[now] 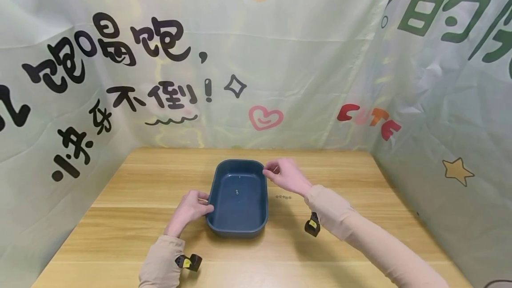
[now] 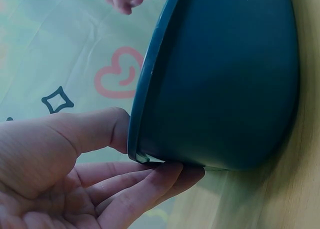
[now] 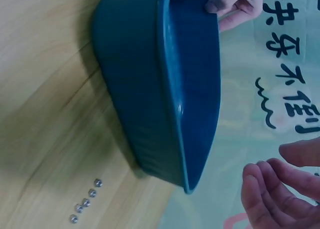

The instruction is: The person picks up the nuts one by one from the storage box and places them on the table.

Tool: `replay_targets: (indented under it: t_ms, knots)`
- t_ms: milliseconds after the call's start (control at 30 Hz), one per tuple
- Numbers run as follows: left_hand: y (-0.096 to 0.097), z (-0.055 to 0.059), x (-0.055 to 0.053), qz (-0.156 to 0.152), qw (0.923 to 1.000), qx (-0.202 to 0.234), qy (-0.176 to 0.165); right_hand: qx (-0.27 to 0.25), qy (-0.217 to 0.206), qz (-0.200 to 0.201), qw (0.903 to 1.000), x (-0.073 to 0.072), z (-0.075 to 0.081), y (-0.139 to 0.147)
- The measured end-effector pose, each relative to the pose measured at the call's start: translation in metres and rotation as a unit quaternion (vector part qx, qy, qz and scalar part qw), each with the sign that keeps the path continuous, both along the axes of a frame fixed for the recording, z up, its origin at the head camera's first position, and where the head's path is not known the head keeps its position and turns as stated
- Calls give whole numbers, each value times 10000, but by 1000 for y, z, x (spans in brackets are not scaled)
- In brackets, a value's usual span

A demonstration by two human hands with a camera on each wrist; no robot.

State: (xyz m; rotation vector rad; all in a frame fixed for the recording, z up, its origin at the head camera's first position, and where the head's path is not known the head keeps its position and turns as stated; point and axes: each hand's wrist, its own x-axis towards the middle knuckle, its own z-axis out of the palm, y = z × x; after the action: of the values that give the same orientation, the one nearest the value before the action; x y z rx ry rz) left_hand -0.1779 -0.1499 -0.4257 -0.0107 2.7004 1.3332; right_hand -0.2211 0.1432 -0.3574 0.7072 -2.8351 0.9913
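Note:
A deep blue rectangular bin [image 1: 238, 217] with rounded corners stands on the wooden table. My left hand [image 1: 191, 208] grips its left rim, the thumb over the edge and the fingers against the outer wall [image 2: 220, 89]. Over the far right corner of the rim is my right hand [image 1: 286, 174], its fingers bent and the thumb a small gap from them; I see nothing between them. A few tiny silvery pieces [image 1: 237, 192] lie in the bin. Right of it, several small shiny metal pieces with dark centres, perhaps nuts [image 3: 92, 193], form a row on the table.
The wooden table [image 1: 160, 177] meets printed cloth walls [image 1: 320, 79] at the back and both sides. Black wrist cameras are strapped to both sleeves, the left camera [image 1: 189, 262] near the bin's front left, the right camera [image 1: 313, 225] right of the bin.

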Motion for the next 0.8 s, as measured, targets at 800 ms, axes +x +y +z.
replay_targets:
  t_ms: [800]
  knots:
    - [0,1,1,-41,10000,0,19,1905,-708,351,9785,-25,1,-71]
